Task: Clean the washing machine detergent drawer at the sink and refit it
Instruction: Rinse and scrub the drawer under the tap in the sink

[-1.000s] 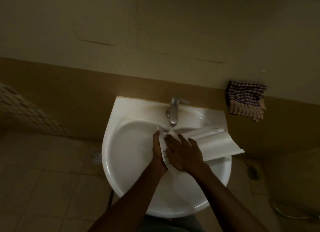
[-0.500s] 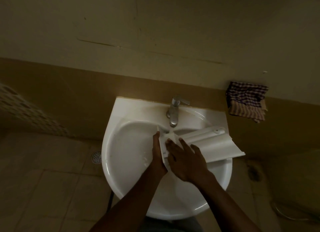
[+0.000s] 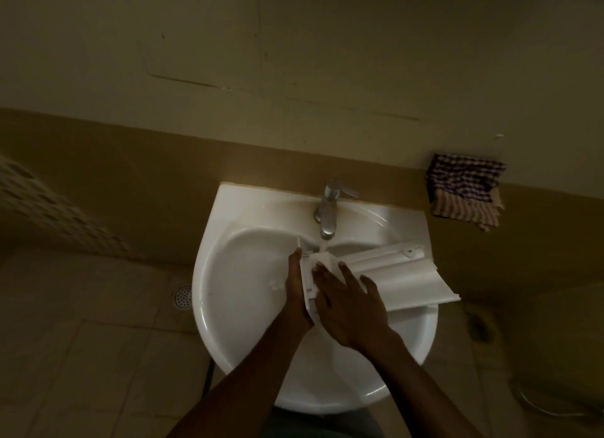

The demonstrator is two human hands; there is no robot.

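**Fig.: Detergent drawer rubbed under running tap, mid-wash**

L hand [image 3: 295,290] stands edge-on against the L end of the drawer [image 3: 392,274]. Whether its fingers hook underneath is hidden, so cannot tell. R hand [image 3: 346,307] lies flat on top with fingers [image 3: 343,269] straight & spread, pressing, not gripping. Drawer lies across the sink [image 3: 235,307]: one end in the basin under both hands, the other over the rim, well to the right of the R fingertips. Just beyond the fingertips, water [image 3: 323,246] from the tap [image 3: 328,208] lands on the drawer.

Change vs. 1 s ago: R hand has slid back toward the person & its fingers have fanned wider, baring more of the wet end. Drawer & L hand approx. unmoved.

Reading: one rubbing stroke of the wash. Rinse prob. unfinished, refit still to come.

Farther off, right of the fingers, a checked cloth [image 3: 464,192] hangs at the wall.
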